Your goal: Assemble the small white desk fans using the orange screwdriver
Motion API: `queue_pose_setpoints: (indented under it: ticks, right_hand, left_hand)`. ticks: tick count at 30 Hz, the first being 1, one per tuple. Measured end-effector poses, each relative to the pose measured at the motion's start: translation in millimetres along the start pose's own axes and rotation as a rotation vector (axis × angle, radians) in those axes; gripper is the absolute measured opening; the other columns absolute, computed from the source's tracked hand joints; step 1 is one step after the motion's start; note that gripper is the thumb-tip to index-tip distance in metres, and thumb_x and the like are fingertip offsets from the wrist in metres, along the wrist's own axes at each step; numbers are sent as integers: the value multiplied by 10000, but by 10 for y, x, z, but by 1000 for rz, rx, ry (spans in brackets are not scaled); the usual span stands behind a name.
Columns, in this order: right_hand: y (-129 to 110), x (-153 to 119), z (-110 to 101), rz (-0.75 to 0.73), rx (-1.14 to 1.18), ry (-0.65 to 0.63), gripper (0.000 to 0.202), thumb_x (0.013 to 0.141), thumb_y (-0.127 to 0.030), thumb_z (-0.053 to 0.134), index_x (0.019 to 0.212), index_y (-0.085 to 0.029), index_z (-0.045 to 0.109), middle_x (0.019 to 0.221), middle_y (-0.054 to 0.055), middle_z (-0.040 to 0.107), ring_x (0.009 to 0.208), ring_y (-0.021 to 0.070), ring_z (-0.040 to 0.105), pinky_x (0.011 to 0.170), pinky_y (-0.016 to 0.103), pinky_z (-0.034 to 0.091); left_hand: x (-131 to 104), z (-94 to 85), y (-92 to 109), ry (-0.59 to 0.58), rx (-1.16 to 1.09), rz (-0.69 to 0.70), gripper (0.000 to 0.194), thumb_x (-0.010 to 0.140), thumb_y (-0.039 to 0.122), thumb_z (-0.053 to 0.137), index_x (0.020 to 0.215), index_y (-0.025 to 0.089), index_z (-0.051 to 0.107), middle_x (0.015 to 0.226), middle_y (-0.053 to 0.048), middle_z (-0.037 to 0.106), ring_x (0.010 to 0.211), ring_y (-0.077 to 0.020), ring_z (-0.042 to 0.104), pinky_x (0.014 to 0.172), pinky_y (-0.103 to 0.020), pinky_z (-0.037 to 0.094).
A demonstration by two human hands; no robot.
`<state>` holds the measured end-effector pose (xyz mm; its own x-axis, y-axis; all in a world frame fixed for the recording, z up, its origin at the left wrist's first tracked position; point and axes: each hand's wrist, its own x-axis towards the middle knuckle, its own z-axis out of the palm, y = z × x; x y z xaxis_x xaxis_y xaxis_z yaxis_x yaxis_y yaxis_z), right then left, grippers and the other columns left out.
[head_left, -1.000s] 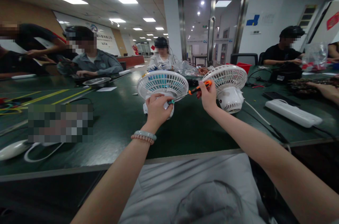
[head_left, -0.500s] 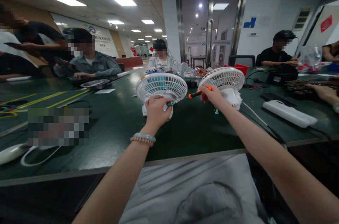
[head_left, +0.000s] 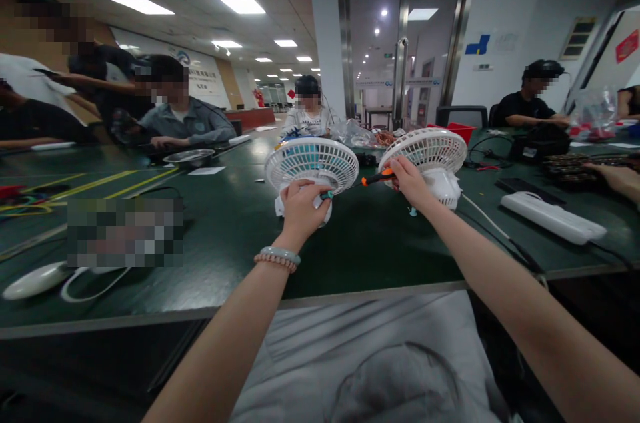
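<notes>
- The screwdriver (head_left: 377, 176) is being held by the right hand (head_left: 411, 182), its orange end being pinched between thumb and fingers; compared with a second ago, the handle is being carried at a flatter slant.
- Its thin shaft is being pointed at a small teal-ended piece (head_left: 327, 195), which is being pinched by the left hand (head_left: 303, 206) behind the left fan (head_left: 280, 166); whether the tip is being pressed onto it cannot be told.
- The left grip is being kept much the same, so the piece is apparently being steadied while the tool is being re-angled.
- Beside the right wrist, the right fan (head_left: 444, 190) is being supported by the green surface (head_left: 350, 256), a small teal part (head_left: 413, 212) being exposed below.
</notes>
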<state>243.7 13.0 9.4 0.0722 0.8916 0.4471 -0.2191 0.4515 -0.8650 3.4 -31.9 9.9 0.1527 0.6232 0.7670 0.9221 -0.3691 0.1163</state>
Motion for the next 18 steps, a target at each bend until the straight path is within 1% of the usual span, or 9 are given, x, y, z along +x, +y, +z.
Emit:
queue_pose_setpoints:
  ticks: [3,6,9,13,16,18]
  right_hand:
    - [14,14,-27,-19,-57,-71,149,741,-357,541,737,-209,523,495,-70,389,447,85,372,420,188,314]
    - [43,61,-55,-36,-103,-118,116,759,-308,467,744,-207,520,500,-71,399,437,79,363,417,181,309]
    - [20,73,-41,-63,-121,-109,83,742,-265,468,742,-203,523,529,-64,429,455,76,374,434,179,326]
    - [-59,11,-2,-33,-85,-77,107,734,-313,529,740,-207,516,500,-76,402,441,70,351,437,177,322]
    - [-61,0,-19,-38,-108,-116,139,735,-341,532,740,-202,520,471,-82,382,429,70,340,430,178,316]
    - [-22,38,-50,-47,-122,-154,135,742,-327,499,743,-196,531,479,-77,398,440,75,359,434,182,326]
  left_hand:
    - [4,8,-2,-1,-3,0,225,702,278,562,911,274,646,911,-22,659,1022,-244,478,899,-432,266]
    - [7,10,2,-12,4,-15,225,700,280,567,911,273,646,914,-26,659,1027,-247,472,902,-433,266]
    - [8,4,6,-14,8,-20,225,698,277,568,910,274,643,918,-26,660,1027,-250,470,901,-434,268]
    - [7,-2,-2,-15,1,-14,222,700,274,559,908,278,640,909,-20,664,1022,-251,473,906,-438,264]
    - [6,3,-6,-14,11,-4,220,705,271,551,908,271,636,902,-28,662,1028,-251,472,906,-438,261]
    - [1,6,-3,-10,23,16,217,714,269,542,912,266,631,902,-30,661,1037,-250,470,905,-436,260]
